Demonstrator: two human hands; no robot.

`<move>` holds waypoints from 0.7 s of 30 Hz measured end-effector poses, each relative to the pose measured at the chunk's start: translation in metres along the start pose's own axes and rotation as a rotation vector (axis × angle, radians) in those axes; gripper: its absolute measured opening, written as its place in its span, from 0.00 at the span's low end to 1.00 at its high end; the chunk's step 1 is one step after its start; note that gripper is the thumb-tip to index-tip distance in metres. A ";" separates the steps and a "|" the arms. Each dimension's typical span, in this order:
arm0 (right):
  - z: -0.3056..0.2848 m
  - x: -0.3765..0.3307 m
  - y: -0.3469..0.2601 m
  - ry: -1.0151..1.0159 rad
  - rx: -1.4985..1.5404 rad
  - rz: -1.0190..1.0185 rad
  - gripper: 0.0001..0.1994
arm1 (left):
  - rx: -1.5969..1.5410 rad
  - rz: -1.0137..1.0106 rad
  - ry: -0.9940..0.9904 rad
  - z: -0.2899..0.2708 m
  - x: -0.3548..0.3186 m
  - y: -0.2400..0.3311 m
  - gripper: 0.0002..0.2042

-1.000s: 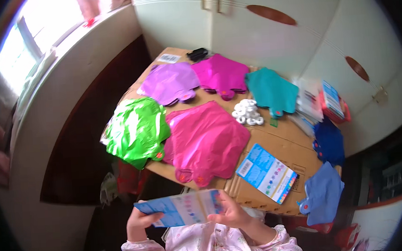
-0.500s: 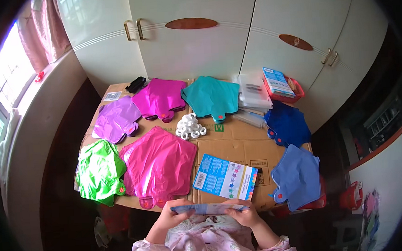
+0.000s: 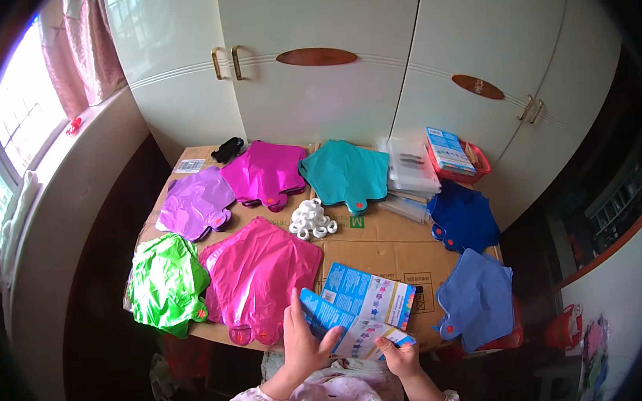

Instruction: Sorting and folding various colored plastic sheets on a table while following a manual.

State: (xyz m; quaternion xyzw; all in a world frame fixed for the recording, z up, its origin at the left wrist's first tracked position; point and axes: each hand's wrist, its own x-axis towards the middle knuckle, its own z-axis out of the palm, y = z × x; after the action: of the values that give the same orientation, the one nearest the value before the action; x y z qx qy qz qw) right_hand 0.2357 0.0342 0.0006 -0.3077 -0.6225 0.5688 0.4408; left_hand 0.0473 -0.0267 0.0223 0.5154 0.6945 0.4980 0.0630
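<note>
A blue and white printed card (image 3: 355, 332) is tilted up at the table's near edge. My right hand (image 3: 402, 356) pinches its lower right corner, thumb on the printed face. At the card's left edge, my left hand (image 3: 304, 341) has its fingers stretched upward and its thumb spread over the card; whether it presses on the card is unclear. A similar printed card (image 3: 393, 299) lies flat just behind, partly covered by the held one. Left of my hands lies a large pink foil balloon (image 3: 259, 270), deflated and flat.
Flattened cardboard (image 3: 371, 245) covers the table. Around its edges lie green (image 3: 165, 280), lilac (image 3: 196, 201), magenta (image 3: 266, 171), teal (image 3: 345, 171), dark blue (image 3: 465, 217) and light blue (image 3: 477, 294) foil balloons. White rolls (image 3: 311, 219), clear packets (image 3: 411, 165) and a red basket (image 3: 484, 165) stand farther back.
The card has turned from nearly edge-on to showing its printed face. My left hand has gone from gripping its left end to stretched fingers. The view has shifted slightly.
</note>
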 end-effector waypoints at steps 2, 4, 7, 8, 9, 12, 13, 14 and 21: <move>0.000 -0.002 0.004 0.043 0.050 0.024 0.09 | -0.116 -0.020 -0.064 -0.002 0.007 0.001 0.45; 0.000 -0.001 0.007 0.062 0.076 0.040 0.10 | -0.239 -0.005 -0.101 -0.005 0.006 -0.004 0.42; -0.003 0.002 0.011 0.035 0.076 0.046 0.11 | -0.440 -0.044 -0.166 -0.007 0.004 -0.006 0.36; -0.006 0.001 0.017 0.013 0.075 0.042 0.13 | -0.450 -0.040 -0.173 -0.007 0.003 -0.004 0.34; -0.007 0.001 0.021 -0.009 0.074 0.039 0.15 | -0.461 -0.037 -0.179 -0.007 0.001 -0.003 0.32; -0.004 0.003 0.020 -0.002 0.168 0.074 0.15 | -0.443 -0.042 -0.262 -0.008 -0.006 -0.004 0.30; -0.004 0.003 0.020 -0.005 0.169 0.073 0.15 | -0.472 -0.003 -0.221 -0.006 -0.004 0.002 0.25; -0.003 0.004 0.020 -0.007 0.171 0.073 0.15 | -0.467 -0.010 -0.255 -0.006 -0.005 0.001 0.23; -0.018 0.007 0.022 -0.120 0.223 0.175 0.21 | -0.512 -0.045 -0.517 -0.016 -0.006 -0.006 0.13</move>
State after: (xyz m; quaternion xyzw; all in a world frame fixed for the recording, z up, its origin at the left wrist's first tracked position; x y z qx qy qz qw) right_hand 0.2462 0.0515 -0.0206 -0.2754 -0.5515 0.6880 0.3831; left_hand 0.0366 -0.0418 0.0231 0.5763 0.5196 0.5076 0.3744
